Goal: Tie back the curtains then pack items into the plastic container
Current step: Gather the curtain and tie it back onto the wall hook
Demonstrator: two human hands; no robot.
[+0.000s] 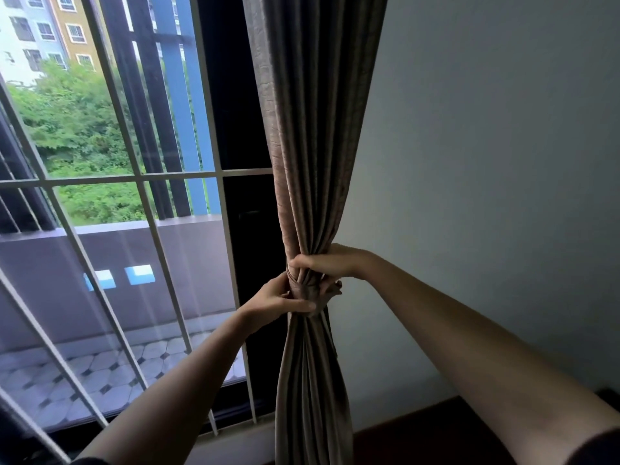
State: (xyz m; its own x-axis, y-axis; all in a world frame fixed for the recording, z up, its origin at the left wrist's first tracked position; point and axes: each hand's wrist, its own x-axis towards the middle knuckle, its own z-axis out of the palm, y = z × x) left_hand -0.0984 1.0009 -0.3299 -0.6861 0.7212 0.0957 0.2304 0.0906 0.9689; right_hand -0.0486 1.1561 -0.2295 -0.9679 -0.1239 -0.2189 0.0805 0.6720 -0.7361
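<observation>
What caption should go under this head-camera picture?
Left hand and right hand grip the bunched brown curtain beside the barred window.

Pretty clearly a home, most likely a room in an apartment. A heavy brownish curtain (315, 129) was hung beside a big window (141, 176) crossed by white bars, right next to a plain painted wall (486, 146). Through the glass a small balcony (100, 364) with patterned floor tiles could be seen, and past it trees (77, 129) and multi-storey residential blocks (50, 31) were visible. A dark wood surface (419, 427) was caught in the lower right corner; floor or furniture couldn't be told.
</observation>
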